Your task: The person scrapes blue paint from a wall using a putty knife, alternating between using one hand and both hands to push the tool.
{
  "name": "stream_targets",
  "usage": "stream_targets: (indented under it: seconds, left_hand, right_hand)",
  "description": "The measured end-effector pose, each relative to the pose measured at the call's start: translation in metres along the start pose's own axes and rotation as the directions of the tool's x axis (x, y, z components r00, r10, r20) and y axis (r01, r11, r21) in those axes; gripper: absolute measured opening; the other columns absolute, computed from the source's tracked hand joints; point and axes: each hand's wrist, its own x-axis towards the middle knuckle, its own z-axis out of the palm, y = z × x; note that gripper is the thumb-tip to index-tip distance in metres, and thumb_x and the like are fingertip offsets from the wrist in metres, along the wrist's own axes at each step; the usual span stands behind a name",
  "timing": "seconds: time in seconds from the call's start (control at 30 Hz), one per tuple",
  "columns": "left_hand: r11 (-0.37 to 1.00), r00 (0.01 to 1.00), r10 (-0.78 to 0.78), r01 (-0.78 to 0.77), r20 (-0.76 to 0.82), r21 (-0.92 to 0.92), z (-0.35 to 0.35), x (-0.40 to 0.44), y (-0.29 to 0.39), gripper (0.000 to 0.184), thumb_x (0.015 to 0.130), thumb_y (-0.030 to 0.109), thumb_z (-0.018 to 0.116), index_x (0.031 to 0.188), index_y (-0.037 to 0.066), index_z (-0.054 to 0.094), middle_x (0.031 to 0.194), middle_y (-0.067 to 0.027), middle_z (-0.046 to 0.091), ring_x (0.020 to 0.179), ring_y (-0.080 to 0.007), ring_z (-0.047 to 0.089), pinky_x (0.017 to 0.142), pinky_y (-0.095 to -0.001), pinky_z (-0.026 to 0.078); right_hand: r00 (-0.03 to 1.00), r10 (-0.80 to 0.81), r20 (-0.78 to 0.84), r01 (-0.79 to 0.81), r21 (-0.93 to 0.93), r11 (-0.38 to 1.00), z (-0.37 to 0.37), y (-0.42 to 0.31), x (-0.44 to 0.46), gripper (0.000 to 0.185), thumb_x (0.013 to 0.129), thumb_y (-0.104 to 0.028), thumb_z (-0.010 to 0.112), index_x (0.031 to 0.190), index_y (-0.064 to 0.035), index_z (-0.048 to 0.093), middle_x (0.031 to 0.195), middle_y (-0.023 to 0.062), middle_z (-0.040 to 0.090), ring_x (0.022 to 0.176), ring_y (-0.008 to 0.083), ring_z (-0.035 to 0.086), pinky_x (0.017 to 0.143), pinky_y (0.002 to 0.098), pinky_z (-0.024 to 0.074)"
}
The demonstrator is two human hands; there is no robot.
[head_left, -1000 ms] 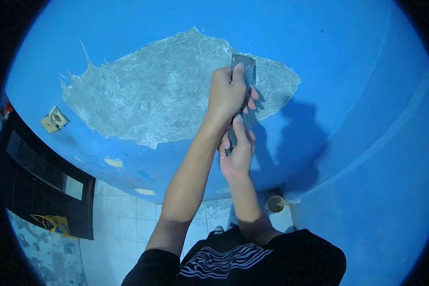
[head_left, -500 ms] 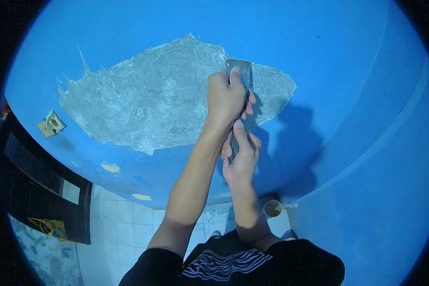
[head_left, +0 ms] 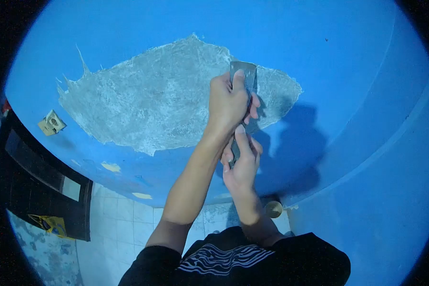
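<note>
A grey flat-bladed scraper [head_left: 243, 66] lies up against a bare grey patch [head_left: 148, 95] in the blue wall, near the patch's upper right edge. My left hand [head_left: 229, 101] is closed round its blade, the thumb pressed along the flat. Lower down, my right hand [head_left: 243, 164] grips the dark handle, thumb upward. My left wrist crosses in front and hides the middle of the tool. Ragged paint edges border the patch, with thin peeled strips at its left end.
A beige socket or switch box [head_left: 51, 123] is on the wall at left. Below it stands dark furniture [head_left: 43, 176] with a yellow bag [head_left: 52, 225]. A round container [head_left: 273, 209] rests on the white tiled floor [head_left: 121, 214], near the right-hand wall.
Both hands and the scraper have shifted slightly right and down in view, while the camera view has moved a little too. The grip of each hand is the same.
</note>
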Motion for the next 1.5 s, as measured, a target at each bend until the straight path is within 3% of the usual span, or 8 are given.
stream_targets:
  seconds: [0.27,0.57,0.87,1.0,1.17,1.3,1.37,1.5]
  left_hand:
    - [0.993,0.999,-0.008,0.012,0.031,-0.116,-0.004,0.001,0.005,0.031,0.101,0.017,0.042,0.089,-0.007,0.056,0.062,-0.0164,0.063,0.044,-0.0206,0.06,0.035,-0.0297,0.044]
    - [0.986,0.997,0.011,0.001,0.073,-0.165,-0.008,0.002,-0.001,0.033,0.101,0.017,0.04,0.091,-0.01,0.055,0.067,-0.0209,0.064,0.051,-0.0246,0.065,0.041,-0.0323,0.052]
    - [0.982,0.993,-0.039,0.059,0.109,-0.18,-0.014,-0.001,-0.009,0.031,0.101,0.015,0.039,0.098,-0.014,0.051,0.067,-0.0226,0.062,0.052,-0.0291,0.066,0.039,-0.0343,0.053]
    - [0.985,0.99,-0.023,0.047,0.141,-0.165,-0.01,0.007,0.001,0.035,0.101,0.018,0.042,0.097,-0.014,0.054,0.07,-0.0226,0.064,0.057,-0.029,0.068,0.044,-0.034,0.056]
    - [0.977,0.987,-0.037,0.068,0.154,-0.202,-0.018,0.002,-0.007,0.034,0.101,0.016,0.041,0.093,-0.015,0.053,0.069,-0.0244,0.063,0.053,-0.0302,0.067,0.04,-0.0356,0.054]
    - [0.981,0.974,-0.029,0.07,0.225,-0.179,-0.017,0.019,0.011,0.034,0.101,0.016,0.042,0.091,-0.015,0.054,0.068,-0.0238,0.063,0.054,-0.0304,0.067,0.04,-0.0356,0.053]
    - [0.979,0.974,-0.046,0.088,0.224,-0.185,-0.02,0.014,0.002,0.037,0.1,0.021,0.046,0.087,-0.011,0.06,0.071,-0.0222,0.066,0.055,-0.0268,0.068,0.043,-0.0333,0.052]
    - [0.976,0.955,-0.094,0.144,0.281,-0.162,-0.027,0.016,0.001,0.037,0.1,0.022,0.047,0.085,-0.01,0.06,0.071,-0.0209,0.066,0.055,-0.0261,0.067,0.043,-0.0336,0.052]
  right_hand:
    - [0.994,0.097,0.044,-0.1,0.081,0.992,0.002,-0.009,-0.006,0.031,0.096,-0.026,0.06,0.075,-0.0035,0.054,0.055,0.0005,0.044,0.043,0.0085,0.04,0.034,0.0237,0.0266]
    - [0.996,0.068,0.057,-0.072,0.078,0.994,0.004,-0.004,-0.013,0.028,0.096,-0.026,0.06,0.078,-0.0049,0.055,0.057,0.0001,0.045,0.042,0.0089,0.039,0.036,0.0249,0.0279]
    - [0.995,0.03,0.094,-0.034,0.048,0.998,-0.009,0.015,-0.013,0.023,0.096,-0.025,0.058,0.085,-0.0057,0.056,0.066,0.001,0.051,0.045,0.0096,0.042,0.036,0.0245,0.0294]
    - [0.999,-0.037,0.026,0.034,0.128,0.991,0.009,0.008,-0.008,0.023,0.097,-0.025,0.057,0.085,-0.0054,0.056,0.065,0.0008,0.051,0.045,0.0094,0.043,0.036,0.0248,0.0296]
    - [0.994,-0.002,0.107,-0.008,0.088,0.996,-0.002,0.019,-0.014,0.024,0.098,-0.026,0.055,0.084,-0.0056,0.056,0.062,0.0005,0.049,0.046,0.0083,0.045,0.036,0.0246,0.0309]
    - [0.989,-0.117,0.092,0.104,0.133,0.986,0.018,0.016,-0.009,0.025,0.098,-0.026,0.055,0.083,-0.006,0.055,0.061,-0.0001,0.049,0.045,0.0082,0.044,0.036,0.0243,0.0314]
    - [0.996,-0.087,0.022,0.087,0.023,0.996,0.016,0.02,-0.012,0.027,0.1,-0.031,0.049,0.085,-0.0088,0.054,0.054,-0.0019,0.042,0.04,0.0119,0.037,0.042,0.0262,0.0284]
    - [0.996,-0.082,-0.043,0.08,-0.043,0.996,0.033,0.024,-0.019,0.027,0.1,-0.03,0.048,0.085,-0.0083,0.054,0.054,-0.0007,0.042,0.041,0.0112,0.037,0.041,0.0263,0.0283]
